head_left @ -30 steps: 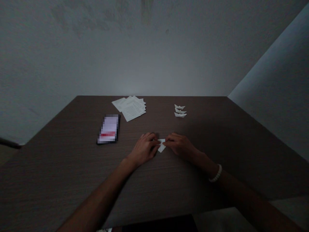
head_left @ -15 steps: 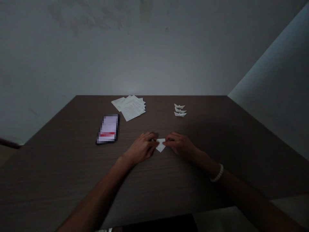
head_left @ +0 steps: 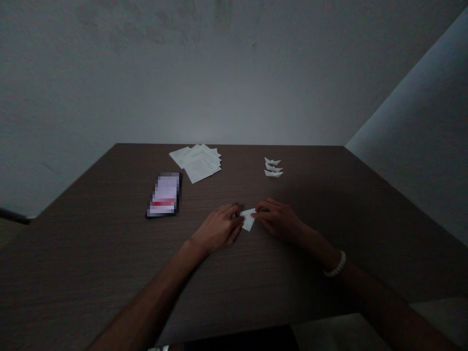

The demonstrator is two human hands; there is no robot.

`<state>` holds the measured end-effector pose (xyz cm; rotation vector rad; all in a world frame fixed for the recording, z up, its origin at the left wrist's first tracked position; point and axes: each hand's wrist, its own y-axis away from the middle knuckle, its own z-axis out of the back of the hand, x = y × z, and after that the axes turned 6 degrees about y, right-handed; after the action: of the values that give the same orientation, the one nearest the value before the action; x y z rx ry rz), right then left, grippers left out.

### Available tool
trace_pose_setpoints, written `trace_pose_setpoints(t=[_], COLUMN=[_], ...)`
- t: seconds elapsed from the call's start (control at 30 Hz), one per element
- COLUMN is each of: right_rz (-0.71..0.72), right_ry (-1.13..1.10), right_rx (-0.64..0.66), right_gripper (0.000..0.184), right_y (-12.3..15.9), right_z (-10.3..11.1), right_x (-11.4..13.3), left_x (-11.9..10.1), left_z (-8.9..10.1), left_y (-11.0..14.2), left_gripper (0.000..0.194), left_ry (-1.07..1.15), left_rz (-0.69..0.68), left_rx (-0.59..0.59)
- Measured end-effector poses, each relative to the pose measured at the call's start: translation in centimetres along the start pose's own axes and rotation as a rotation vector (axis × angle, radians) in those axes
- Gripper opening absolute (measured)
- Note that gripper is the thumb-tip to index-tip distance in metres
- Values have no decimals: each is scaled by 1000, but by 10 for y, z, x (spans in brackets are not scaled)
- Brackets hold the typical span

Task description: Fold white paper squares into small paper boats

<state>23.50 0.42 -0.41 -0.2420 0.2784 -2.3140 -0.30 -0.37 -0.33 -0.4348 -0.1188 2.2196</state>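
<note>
A small folded white paper piece [head_left: 248,220] lies on the dark wooden table [head_left: 91,253], its point toward me. My left hand [head_left: 219,227] presses on its left side with curled fingers. My right hand [head_left: 278,219] pinches its right side; a pale bead bracelet [head_left: 337,266] circles that wrist. Both hands rest on the tabletop, fingers closed on the paper.
Three finished white paper boats [head_left: 273,167] lie in a row at the back right. A loose stack of white paper sheets [head_left: 197,162] sits at the back centre. A phone [head_left: 164,195] with a lit screen lies to the left. Grey walls close the table's far and right sides.
Both hands and the folded paper have shifted slightly to the right, and the paper has turned a little under the fingers.
</note>
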Motion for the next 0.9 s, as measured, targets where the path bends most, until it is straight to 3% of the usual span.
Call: trace_pose_setpoints(t=[0.13,0.47,0.9], right_rz=[-127,-405,-448], right_ry=[-135,-174,-229], right_rx=[-59,-179,-204], right_gripper=[13,7,6], right_y=[-5,-18,-21], right_z=[-1,-14,-16], right_x=[2,14,14], left_x=[-7,-10,-9], left_z=[-2,-4,-3], left_y=[-1,-3,-3], left_gripper=[27,27,26], left_ry=[37,71,58], left_rz=[23,42,37], left_rx=[-17,-16,-1])
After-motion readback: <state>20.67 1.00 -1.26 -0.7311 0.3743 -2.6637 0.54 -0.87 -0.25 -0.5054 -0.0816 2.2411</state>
